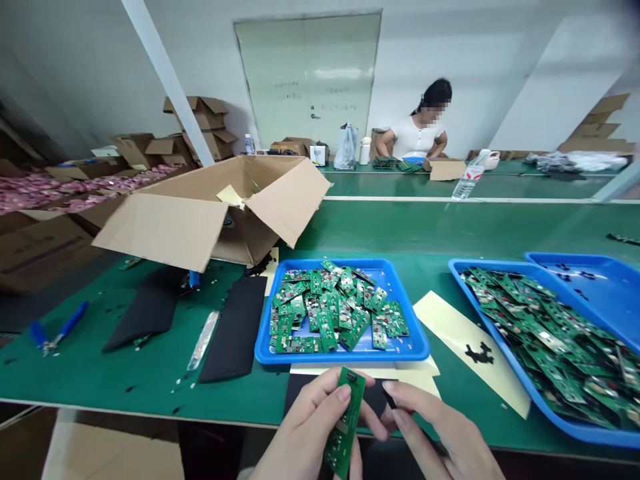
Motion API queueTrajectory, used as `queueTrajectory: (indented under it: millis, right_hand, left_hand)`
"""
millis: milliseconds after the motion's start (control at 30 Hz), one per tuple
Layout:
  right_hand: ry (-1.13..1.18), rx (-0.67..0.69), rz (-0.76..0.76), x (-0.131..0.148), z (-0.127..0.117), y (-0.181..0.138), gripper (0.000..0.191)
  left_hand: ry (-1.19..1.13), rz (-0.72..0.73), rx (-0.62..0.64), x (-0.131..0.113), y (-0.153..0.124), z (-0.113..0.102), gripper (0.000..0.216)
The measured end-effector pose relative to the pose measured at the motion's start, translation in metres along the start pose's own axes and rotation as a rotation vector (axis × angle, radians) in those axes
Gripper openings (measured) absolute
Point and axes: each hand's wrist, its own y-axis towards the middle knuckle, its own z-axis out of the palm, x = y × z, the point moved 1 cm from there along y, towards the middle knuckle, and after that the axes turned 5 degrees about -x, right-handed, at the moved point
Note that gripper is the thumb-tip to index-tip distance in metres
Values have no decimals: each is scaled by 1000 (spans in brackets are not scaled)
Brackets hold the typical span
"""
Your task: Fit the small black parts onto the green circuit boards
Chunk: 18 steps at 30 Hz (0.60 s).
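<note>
My left hand [313, 423] is closed around a green circuit board [346, 420], which stands nearly upright with a small black part at its top end. Just right of the board, my right hand [435, 427] pinches a small black piece [389, 399] between thumb and finger; its exact kind is hard to make out. Beyond both hands sits a blue tray [345, 357] holding a heap of similar green boards. Under the hands lie a black sheet [300, 390] and pale yellow paper [420, 385] at the table's front edge.
Right of me, a second blue tray [565, 427] is piled with boards, beside yellow paper [450, 320] bearing black pieces [479, 353]. To the left are black foam sheets [235, 327], blue-handled pliers [57, 330] and an open carton [165, 223]. A co-worker [420, 137] sits across the benches near a bottle [470, 177].
</note>
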Motion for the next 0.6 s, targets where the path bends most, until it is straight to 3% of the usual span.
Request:
queueTrajectory:
  millis: [167, 300, 600]
  right_hand:
    - [52, 65, -15, 10, -5, 12, 48]
    - [18, 90, 32, 15, -10, 15, 48]
    - [21, 120, -127, 21, -10, 24, 51]
  left_hand:
    - [122, -85, 1, -4, -7, 7, 42]
    - [221, -105, -35, -6, -9, 11, 33]
    - [292, -46, 31, -6, -9, 23, 36]
